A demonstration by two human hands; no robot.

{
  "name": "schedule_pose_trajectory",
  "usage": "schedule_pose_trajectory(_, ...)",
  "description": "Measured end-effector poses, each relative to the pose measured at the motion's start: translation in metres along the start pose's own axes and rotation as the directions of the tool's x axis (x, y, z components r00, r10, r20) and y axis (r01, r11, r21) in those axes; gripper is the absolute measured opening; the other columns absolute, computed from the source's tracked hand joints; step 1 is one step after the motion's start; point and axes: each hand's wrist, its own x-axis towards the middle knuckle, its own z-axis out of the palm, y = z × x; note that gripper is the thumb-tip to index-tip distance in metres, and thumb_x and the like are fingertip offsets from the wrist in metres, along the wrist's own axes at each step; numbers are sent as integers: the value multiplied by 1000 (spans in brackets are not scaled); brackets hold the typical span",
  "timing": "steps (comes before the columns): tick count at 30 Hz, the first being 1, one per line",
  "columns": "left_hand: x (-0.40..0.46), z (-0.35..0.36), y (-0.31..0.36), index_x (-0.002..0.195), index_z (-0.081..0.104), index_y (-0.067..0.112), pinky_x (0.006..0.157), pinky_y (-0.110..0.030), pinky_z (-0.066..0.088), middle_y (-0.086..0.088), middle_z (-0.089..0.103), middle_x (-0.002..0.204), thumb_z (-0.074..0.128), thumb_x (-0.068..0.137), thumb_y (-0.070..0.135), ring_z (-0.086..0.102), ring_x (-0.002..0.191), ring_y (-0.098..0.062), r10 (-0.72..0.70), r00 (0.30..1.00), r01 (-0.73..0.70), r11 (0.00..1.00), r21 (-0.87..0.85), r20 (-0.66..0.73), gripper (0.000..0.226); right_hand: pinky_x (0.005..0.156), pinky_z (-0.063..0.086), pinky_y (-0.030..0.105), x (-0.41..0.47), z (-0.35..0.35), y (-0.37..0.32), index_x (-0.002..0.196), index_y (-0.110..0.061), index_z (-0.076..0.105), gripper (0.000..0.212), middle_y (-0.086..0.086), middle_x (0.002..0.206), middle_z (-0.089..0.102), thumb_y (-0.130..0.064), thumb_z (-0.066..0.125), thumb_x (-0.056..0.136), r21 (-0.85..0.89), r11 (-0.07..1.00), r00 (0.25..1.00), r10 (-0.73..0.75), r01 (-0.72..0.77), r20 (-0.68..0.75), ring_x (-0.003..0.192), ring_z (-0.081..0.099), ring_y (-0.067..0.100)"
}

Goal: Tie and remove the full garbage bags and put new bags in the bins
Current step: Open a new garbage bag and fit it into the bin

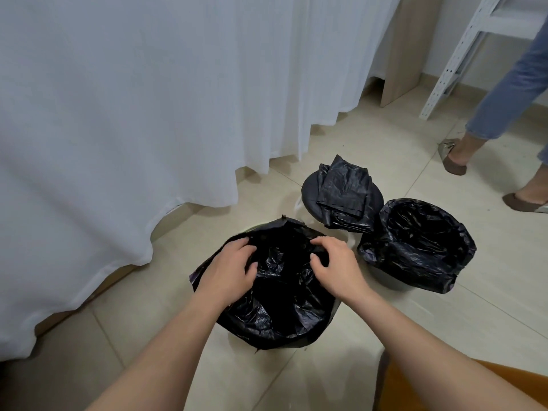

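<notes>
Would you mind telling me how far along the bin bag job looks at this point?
Done: the right bin already wears a black bag folded over its rim. In hand: the left hand and right hand grip the bag in the near bin. Left: the closed bin behind, with folded spare bags on its lid.

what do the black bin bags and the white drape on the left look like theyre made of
Bin bags: thin glossy plastic film, judging by sharp crinkles and shiny highlights. White drape: looks like matte woven fabric, hanging in soft vertical folds; the exact fibre cannot be told.
</notes>
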Motion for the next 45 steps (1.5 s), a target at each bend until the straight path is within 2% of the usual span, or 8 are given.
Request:
schedule_pose_trajectory(8,13,4,-6,151,31,25,119,-36,19,2,20,161,45,98,41,15,148,-16,-61,998,61,998,-17,-17,57,118,18,33,19,9,1,147,-22,42,57,-4,157,32,-37,57,94,-44,998,986,-44,52,158,145,21,19)
schedule_pose_trajectory(17,33,13,-9,148,36,22,116,-37,26,2,36,153,41,99,44,30,142,-17,-185,982,171,945,-277,-24,54,113,28,36,40,21,1,149,-26,34,60,-7,156,31,-50,48,96,10,1000,983,23,-25,183,142,29,19)
schedule_pose_trajectory(26,48,23,-19,141,40,29,101,-36,37,5,44,143,34,98,54,45,129,-17,-316,948,312,910,-274,32,50,94,36,37,51,27,6,145,-39,33,58,-16,152,34,-63,41,92,-4,995,978,102,-102,180,136,39,12)
schedule_pose_trajectory(30,57,26,-26,120,54,27,85,-34,40,2,61,118,31,98,55,55,110,-24,-392,919,389,880,-274,46,42,87,37,34,55,28,11,136,-39,41,52,-14,138,50,-64,40,91,-2,990,974,140,-142,177,124,51,15)
schedule_pose_trajectory(33,60,29,-34,99,58,14,76,-36,37,0,62,95,27,99,54,56,96,-26,-427,903,424,866,-265,48,50,77,41,35,58,29,16,110,-29,54,44,-10,102,61,-65,39,91,29,973,958,218,-228,188,99,58,19)
schedule_pose_trajectory(36,60,31,-40,98,61,5,78,-35,36,-2,59,92,25,100,52,53,91,-24,-467,881,461,817,-346,71,59,71,40,35,60,29,20,88,-21,53,49,-5,89,59,-67,34,93,90,957,945,253,-276,208,92,57,23)
schedule_pose_trajectory(41,53,25,-37,95,58,9,74,-32,33,-1,59,90,32,101,46,55,96,-26,-437,898,425,840,-337,44,46,107,33,44,48,25,20,144,-28,38,61,0,145,44,-64,28,96,8,980,967,194,-198,163,134,37,25)
schedule_pose_trajectory(45,36,10,-36,125,57,6,90,-35,44,-13,63,120,42,100,40,57,112,-29,-368,929,357,911,-206,-19,45,111,25,42,22,24,12,147,-20,35,54,8,144,43,-49,32,101,4,978,978,207,-207,9,134,33,30)
